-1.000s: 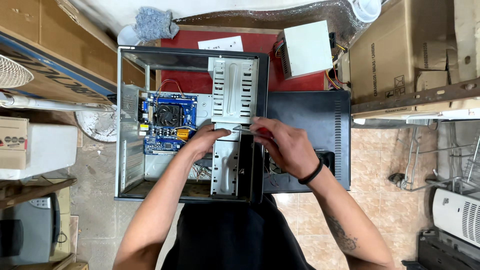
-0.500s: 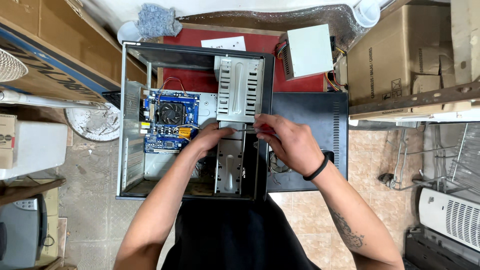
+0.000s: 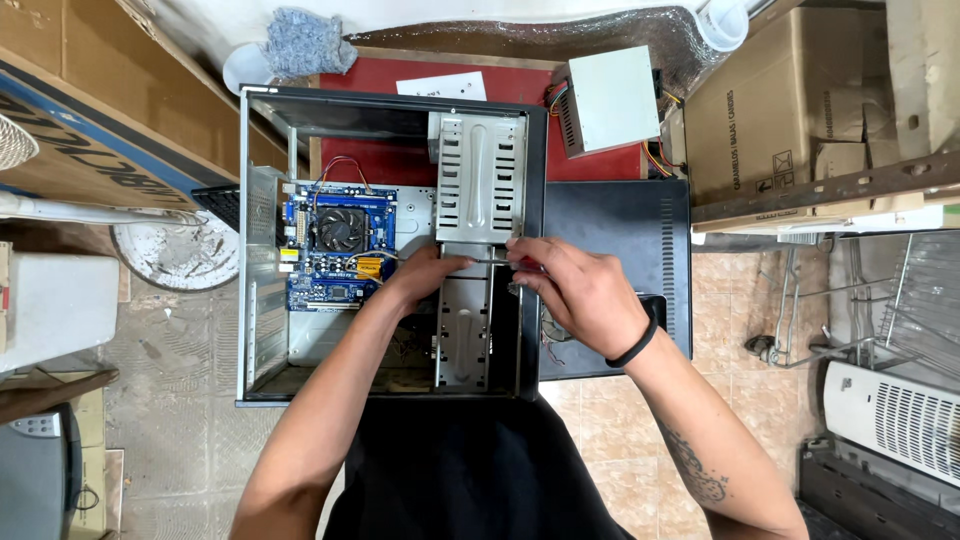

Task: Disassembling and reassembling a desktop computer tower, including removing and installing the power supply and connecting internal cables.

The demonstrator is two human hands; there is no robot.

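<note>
A slim screwdriver with a red handle and thin metal shaft [image 3: 495, 261] lay level across the middle of an open black-and-grey steel computer case [image 3: 262, 150], its tip pointing toward the left hand [image 3: 425, 275]. The right hand [image 3: 575, 295], wearing a black band at the wrist, was closed around the handle, while the left hand's fingertips [image 3: 455, 264] pinched or steadied the shaft near its tip; whether they gripped it fully could not be told. The tool sat at the junction of two perforated grey sheet-metal drive cages: the upper cage [image 3: 478, 178] above the hands and the lower cage [image 3: 463, 335] below them. To the left, inside the case, lay a blue motherboard [image 3: 310, 280] carrying a black round cooler fan [image 3: 340, 228]. Beside the case on the right rested a flat black side panel [image 3: 615, 225], and beyond it, near a red surface [image 3: 500, 85], stood a pale grey box-shaped power supply [image 3: 615, 100] with coloured wires. Brown cardboard boxes [image 3: 770, 110] were stacked further right, and a round white paint-stained lid [image 3: 175, 250] lay on the floor at the left.
</note>
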